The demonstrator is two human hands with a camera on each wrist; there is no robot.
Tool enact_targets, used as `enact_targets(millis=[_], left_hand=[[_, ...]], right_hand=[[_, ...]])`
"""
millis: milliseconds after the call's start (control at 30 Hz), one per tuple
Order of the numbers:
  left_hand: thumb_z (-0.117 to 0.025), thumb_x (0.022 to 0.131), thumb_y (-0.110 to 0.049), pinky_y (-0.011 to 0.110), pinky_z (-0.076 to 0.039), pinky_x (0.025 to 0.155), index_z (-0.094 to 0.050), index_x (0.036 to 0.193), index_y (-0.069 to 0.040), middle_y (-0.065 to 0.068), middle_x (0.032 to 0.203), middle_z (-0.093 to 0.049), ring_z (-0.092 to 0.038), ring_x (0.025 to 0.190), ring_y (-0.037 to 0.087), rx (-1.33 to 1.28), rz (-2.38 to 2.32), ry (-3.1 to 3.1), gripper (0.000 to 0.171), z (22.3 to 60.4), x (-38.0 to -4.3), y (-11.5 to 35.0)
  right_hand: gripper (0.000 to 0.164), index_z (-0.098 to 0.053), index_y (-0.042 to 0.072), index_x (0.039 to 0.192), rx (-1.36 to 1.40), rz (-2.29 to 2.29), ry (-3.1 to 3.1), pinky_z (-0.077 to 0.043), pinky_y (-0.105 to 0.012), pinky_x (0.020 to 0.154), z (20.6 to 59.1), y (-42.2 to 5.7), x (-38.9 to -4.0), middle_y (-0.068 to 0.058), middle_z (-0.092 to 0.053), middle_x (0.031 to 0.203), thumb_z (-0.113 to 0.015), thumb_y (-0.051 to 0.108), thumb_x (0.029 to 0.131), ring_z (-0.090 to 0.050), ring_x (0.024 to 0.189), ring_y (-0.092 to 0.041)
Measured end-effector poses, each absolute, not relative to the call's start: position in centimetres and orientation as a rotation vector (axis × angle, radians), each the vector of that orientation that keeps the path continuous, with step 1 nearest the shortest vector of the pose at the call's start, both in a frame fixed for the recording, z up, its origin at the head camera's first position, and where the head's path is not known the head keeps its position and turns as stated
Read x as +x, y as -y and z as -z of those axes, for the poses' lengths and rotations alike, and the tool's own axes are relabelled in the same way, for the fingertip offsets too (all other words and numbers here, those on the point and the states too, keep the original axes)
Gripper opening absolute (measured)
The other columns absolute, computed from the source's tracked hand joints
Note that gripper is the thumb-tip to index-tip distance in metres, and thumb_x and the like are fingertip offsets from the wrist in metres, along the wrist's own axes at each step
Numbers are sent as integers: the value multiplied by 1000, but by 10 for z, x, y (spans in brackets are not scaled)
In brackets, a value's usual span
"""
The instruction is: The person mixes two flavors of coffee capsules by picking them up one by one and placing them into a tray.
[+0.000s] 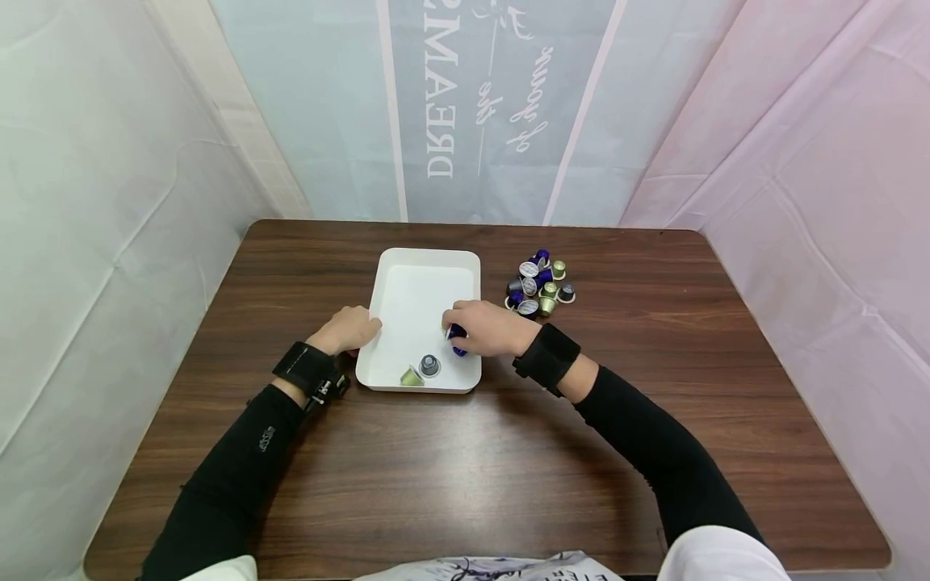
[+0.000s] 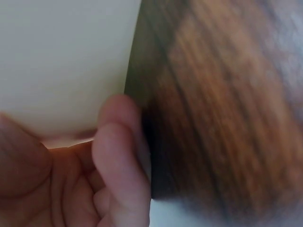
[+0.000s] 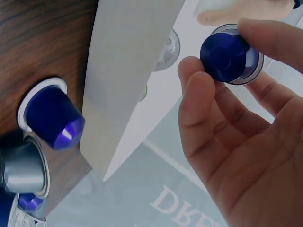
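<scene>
A white tray (image 1: 421,282) lies on the table, and my left hand (image 1: 351,329) grips its left edge. In the left wrist view the curled fingers (image 2: 120,156) press against the tray's side. My right hand (image 1: 494,327) is over the right part of the tray and pinches a dark blue coffee capsule (image 3: 225,56) between thumb and fingers. Near the tray's front edge sit a grey coffee capsule (image 1: 429,365), standing up, and a light green coffee capsule (image 1: 411,377), tipped on its side.
Beyond my right hand, several blue, grey and green capsules (image 1: 539,282) are heaped on the brown wooden table (image 1: 654,347). The right wrist view shows a blue capsule (image 3: 54,116) close outside the tray wall. Pale cloth (image 1: 327,113) hangs around the table.
</scene>
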State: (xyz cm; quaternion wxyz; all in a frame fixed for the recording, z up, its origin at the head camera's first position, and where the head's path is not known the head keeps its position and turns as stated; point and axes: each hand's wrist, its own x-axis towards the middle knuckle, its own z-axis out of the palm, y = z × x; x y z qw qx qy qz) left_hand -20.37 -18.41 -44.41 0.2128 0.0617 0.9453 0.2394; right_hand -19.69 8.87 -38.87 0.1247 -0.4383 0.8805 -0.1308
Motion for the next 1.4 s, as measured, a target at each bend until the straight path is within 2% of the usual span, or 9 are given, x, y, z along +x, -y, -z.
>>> enact_targets(millis=[300, 700, 867, 1167, 1400], left_hand=[[-35, 91, -22, 28, -45, 47, -59, 78, -1, 11, 63, -57, -56, 50, 21, 180, -640, -2635, 35, 443, -204, 183], [-34, 93, -23, 29, -47, 48, -61, 92, 5, 13, 73, -61, -58, 53, 21, 157, -658, -2619, 39, 445, -204, 182], [-35, 93, -23, 29, -46, 48, -61, 91, 4, 13, 71, -61, -58, 53, 20, 155, -650, -2622, 38, 447, -204, 182], [-35, 92, -23, 29, -46, 48, -61, 86, 2, 12, 69, -59, -57, 52, 21, 173, -637, -2637, 36, 447, -204, 183], [-35, 93, -24, 29, -46, 49, -59, 82, 0, 12, 66, -57, -56, 53, 21, 156, -637, -2630, 35, 447, -205, 184]], right_hand=[[24, -61, 5, 113, -1298, 336, -2544, -46, -30, 76, 395, -83, -197, -8, -58, 104, -61, 17, 92, -53, 84, -15], [30, -59, 3, 119, -1268, 390, -2524, -47, -29, 76, 395, -83, -195, -10, -59, 107, -61, 15, 92, -56, 88, -17], [28, -60, 4, 118, -1240, 434, -2531, -48, -28, 75, 394, -88, -197, -10, -59, 108, -60, 14, 92, -60, 91, -17], [18, -65, 1, 106, -1218, 499, -2668, -46, -31, 68, 386, -122, -210, -11, -59, 94, -58, 6, 90, -52, 75, -17], [25, -63, -2, 113, -1002, 435, -2724, -49, -37, 79, 389, -148, -220, -15, -60, 105, -58, 6, 89, -58, 92, -23]])
